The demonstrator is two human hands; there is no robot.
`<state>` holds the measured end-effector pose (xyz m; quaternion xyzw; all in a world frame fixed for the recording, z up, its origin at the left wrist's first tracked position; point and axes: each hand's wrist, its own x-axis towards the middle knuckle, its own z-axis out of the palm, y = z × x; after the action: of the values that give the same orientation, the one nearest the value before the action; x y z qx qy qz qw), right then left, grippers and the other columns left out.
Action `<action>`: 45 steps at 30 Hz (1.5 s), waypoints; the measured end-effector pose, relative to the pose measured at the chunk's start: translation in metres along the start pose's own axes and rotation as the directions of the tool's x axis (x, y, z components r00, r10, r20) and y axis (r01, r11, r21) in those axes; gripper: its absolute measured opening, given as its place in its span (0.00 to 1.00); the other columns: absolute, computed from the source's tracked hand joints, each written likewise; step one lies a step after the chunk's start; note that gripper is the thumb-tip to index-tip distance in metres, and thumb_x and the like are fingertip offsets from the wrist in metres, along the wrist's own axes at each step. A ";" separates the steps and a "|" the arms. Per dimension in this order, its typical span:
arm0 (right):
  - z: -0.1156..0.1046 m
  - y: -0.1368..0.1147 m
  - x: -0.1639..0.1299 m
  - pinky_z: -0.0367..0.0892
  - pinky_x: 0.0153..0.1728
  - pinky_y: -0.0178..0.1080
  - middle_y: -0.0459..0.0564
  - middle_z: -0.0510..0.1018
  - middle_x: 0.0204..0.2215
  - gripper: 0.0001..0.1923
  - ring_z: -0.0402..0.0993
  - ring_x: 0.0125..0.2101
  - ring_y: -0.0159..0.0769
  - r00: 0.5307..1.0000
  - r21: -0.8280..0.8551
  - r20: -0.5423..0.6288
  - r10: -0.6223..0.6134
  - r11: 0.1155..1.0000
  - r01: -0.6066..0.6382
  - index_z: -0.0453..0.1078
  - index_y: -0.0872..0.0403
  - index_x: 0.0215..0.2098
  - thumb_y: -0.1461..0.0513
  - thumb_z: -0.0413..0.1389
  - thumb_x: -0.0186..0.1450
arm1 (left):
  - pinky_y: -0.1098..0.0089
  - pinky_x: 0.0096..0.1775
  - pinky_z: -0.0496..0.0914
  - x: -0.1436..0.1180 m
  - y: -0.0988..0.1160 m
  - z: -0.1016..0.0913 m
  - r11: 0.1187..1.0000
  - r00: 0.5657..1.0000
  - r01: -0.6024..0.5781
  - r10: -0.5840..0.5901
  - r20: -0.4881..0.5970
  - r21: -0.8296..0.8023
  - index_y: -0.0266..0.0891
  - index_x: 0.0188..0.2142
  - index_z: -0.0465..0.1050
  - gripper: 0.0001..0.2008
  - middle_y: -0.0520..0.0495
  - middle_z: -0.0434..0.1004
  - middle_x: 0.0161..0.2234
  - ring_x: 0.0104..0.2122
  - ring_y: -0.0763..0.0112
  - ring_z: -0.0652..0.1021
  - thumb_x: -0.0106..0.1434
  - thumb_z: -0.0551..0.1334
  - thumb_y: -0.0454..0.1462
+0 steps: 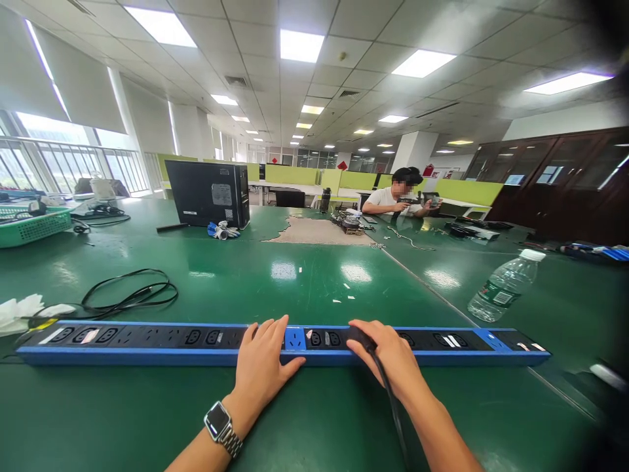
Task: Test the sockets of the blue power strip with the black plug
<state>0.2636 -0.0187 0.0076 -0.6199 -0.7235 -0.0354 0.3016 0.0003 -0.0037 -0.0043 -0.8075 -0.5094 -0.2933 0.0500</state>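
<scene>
Head view: long blue power strip (147,344) lying flat across the green worktop (304,288), parallel to the near edge, black socket face up. Left hand (263,367) resting palm-down on the strip near its middle, fingers (268,328) spread and laid flat over the sockets, pinching nothing; square-faced watch (217,420) with a metal band on that wrist. Right hand (388,357) just beside it on the strip, fingers curled and pressed together around a black plug (360,338) seated at a socket, its black cable (390,400) running back along the forearm toward the camera. 1 blue socket (295,339) showing between the 2 hands.

Behind the strip's left half, a loose coil of black cord (130,295) on the worktop, with white crumpled material (19,311) at the far left edge. Clear plastic water bottle (504,288) lying on its side to the right, well apart from the hands. Farther back, a black computer case (209,193) standing upright, a green mesh basket (32,226) at far left, and a bare brown patch (319,231) in the green surface. At the far end, a seated person in a white shirt (396,196), hands busy with small parts there.
</scene>
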 end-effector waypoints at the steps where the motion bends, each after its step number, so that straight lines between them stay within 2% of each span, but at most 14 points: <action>1: 0.001 -0.002 -0.001 0.68 0.37 0.43 0.48 0.78 0.37 0.15 0.74 0.36 0.42 1.000 0.006 -0.006 -0.015 1.000 0.015 0.74 0.44 0.47 0.52 0.55 0.65 | 0.48 0.56 0.62 0.000 0.000 0.000 1.000 1.000 0.000 0.000 0.001 0.003 0.38 0.60 0.62 0.33 0.38 0.75 0.53 0.53 0.51 0.73 0.58 0.66 0.47; 6: 0.003 -0.007 -0.002 0.69 0.36 0.41 0.50 0.77 0.35 0.15 0.75 0.35 0.41 0.997 0.102 -0.081 0.008 0.995 0.001 0.74 0.47 0.46 0.51 0.54 0.65 | 0.49 0.56 0.61 -0.001 0.000 0.001 1.000 1.000 -0.005 0.005 -0.020 0.003 0.39 0.60 0.62 0.33 0.38 0.75 0.52 0.53 0.52 0.73 0.58 0.66 0.47; 11: -0.011 -0.018 0.000 0.71 0.38 0.41 0.53 0.77 0.39 0.20 0.75 0.35 0.40 0.937 0.275 -0.287 0.199 0.954 -0.119 0.72 0.51 0.48 0.49 0.54 0.65 | 0.50 0.56 0.62 -0.001 0.000 0.000 1.000 0.999 -0.011 0.010 -0.052 -0.015 0.40 0.60 0.61 0.34 0.39 0.76 0.51 0.52 0.53 0.74 0.57 0.67 0.46; 14: -0.007 -0.032 -0.001 0.73 0.36 0.41 0.53 0.79 0.38 0.25 0.77 0.34 0.41 0.936 0.322 -0.263 0.233 0.936 -0.142 0.71 0.53 0.49 0.47 0.58 0.61 | 0.53 0.53 0.63 0.000 0.002 -0.004 0.997 0.994 -0.048 0.042 -0.099 -0.057 0.40 0.60 0.61 0.34 0.40 0.77 0.49 0.49 0.55 0.74 0.57 0.67 0.46; 18: 0.011 -0.061 -0.008 0.73 0.38 0.39 0.52 0.81 0.37 0.15 0.78 0.36 0.41 0.979 0.361 -0.201 0.033 0.932 0.043 0.74 0.52 0.42 0.52 0.58 0.63 | 0.57 0.50 0.64 0.001 0.007 -0.008 0.969 0.974 -0.195 0.172 -0.150 -0.151 0.42 0.60 0.63 0.29 0.44 0.78 0.46 0.45 0.60 0.75 0.61 0.65 0.44; 23: 0.020 -0.094 -0.017 0.73 0.35 0.37 0.50 0.81 0.34 0.08 0.77 0.33 0.37 0.939 0.371 -0.261 -0.225 0.874 0.313 0.72 0.52 0.44 0.60 0.55 0.66 | 0.61 0.44 0.66 -0.004 0.017 -0.007 0.923 0.932 -0.328 0.283 -0.225 -0.202 0.40 0.54 0.69 0.19 0.46 0.79 0.37 0.36 0.64 0.75 0.64 0.57 0.36; 27: 0.018 -0.099 -0.017 0.73 0.41 0.39 0.52 0.80 0.40 0.17 0.77 0.40 0.39 0.885 0.356 -0.304 -0.353 0.819 0.449 0.68 0.53 0.51 0.60 0.59 0.64 | 0.63 0.40 0.66 -0.003 0.009 -0.012 0.958 0.929 -0.255 0.204 -0.308 -0.132 0.39 0.51 0.71 0.16 0.45 0.80 0.39 0.38 0.63 0.76 0.64 0.57 0.35; 30: 0.019 -0.091 -0.014 0.72 0.45 0.42 0.52 0.79 0.44 0.17 0.76 0.44 0.40 0.902 0.340 -0.297 -0.315 0.847 0.408 0.68 0.52 0.51 0.60 0.59 0.64 | 0.63 0.43 0.66 0.002 -0.014 -0.028 0.987 0.912 -0.146 0.107 -0.395 -0.071 0.41 0.49 0.72 0.13 0.44 0.80 0.41 0.41 0.61 0.77 0.65 0.57 0.36; 31: 0.020 -0.086 -0.013 0.72 0.45 0.42 0.52 0.79 0.44 0.17 0.75 0.44 0.41 0.916 0.327 -0.288 -0.279 0.870 0.368 0.68 0.51 0.51 0.60 0.58 0.64 | 0.63 0.44 0.67 0.004 -0.025 -0.034 0.996 0.902 -0.068 0.037 -0.431 -0.058 0.41 0.47 0.72 0.12 0.44 0.80 0.41 0.41 0.61 0.78 0.65 0.58 0.38; 34: 0.023 -0.072 -0.009 0.71 0.45 0.45 0.52 0.79 0.43 0.15 0.75 0.44 0.43 0.949 0.287 -0.265 -0.170 0.926 0.246 0.71 0.51 0.49 0.60 0.58 0.64 | 0.63 0.42 0.69 0.003 -0.058 -0.054 0.948 0.781 0.299 -0.310 -0.542 -0.111 0.40 0.48 0.72 0.17 0.42 0.80 0.40 0.37 0.60 0.79 0.65 0.58 0.45; 36: 0.025 -0.065 -0.007 0.70 0.45 0.46 0.52 0.79 0.43 0.13 0.75 0.44 0.44 0.962 0.272 -0.253 -0.106 0.946 0.176 0.72 0.51 0.47 0.59 0.57 0.64 | 0.66 0.39 0.71 -0.001 -0.077 -0.063 0.884 0.746 0.411 -0.465 -0.476 -0.220 0.41 0.48 0.72 0.19 0.45 0.80 0.38 0.35 0.62 0.80 0.64 0.58 0.48; 38: 0.027 -0.060 -0.006 0.69 0.46 0.47 0.52 0.79 0.42 0.12 0.74 0.44 0.45 0.972 0.276 -0.229 -0.060 0.953 0.123 0.73 0.52 0.44 0.58 0.57 0.64 | 0.69 0.38 0.72 -0.006 -0.091 -0.065 0.873 0.815 0.390 -0.475 -0.332 -0.292 0.42 0.47 0.73 0.20 0.47 0.81 0.37 0.34 0.64 0.80 0.62 0.59 0.51; 41: 0.028 -0.060 -0.007 0.69 0.45 0.47 0.51 0.80 0.41 0.09 0.74 0.43 0.44 0.985 0.307 -0.167 -0.040 0.947 0.091 0.74 0.51 0.41 0.59 0.56 0.64 | 0.69 0.40 0.73 -0.011 -0.102 -0.064 0.903 0.944 0.272 -0.318 -0.091 -0.334 0.41 0.45 0.75 0.21 0.47 0.81 0.37 0.35 0.64 0.80 0.60 0.59 0.52; 45: 0.028 -0.064 -0.008 0.68 0.44 0.45 0.50 0.80 0.39 0.07 0.73 0.43 0.43 0.992 0.347 -0.111 -0.053 0.934 0.089 0.74 0.50 0.39 0.60 0.56 0.65 | 0.68 0.41 0.74 -0.010 -0.103 -0.065 0.917 0.980 0.200 -0.185 0.074 -0.345 0.40 0.45 0.75 0.21 0.46 0.81 0.38 0.35 0.63 0.80 0.61 0.59 0.51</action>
<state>0.1945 -0.0283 0.0014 -0.5270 -0.7241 0.0526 0.4418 -0.1177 0.0127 0.0212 -0.7552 -0.5266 -0.3666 -0.1342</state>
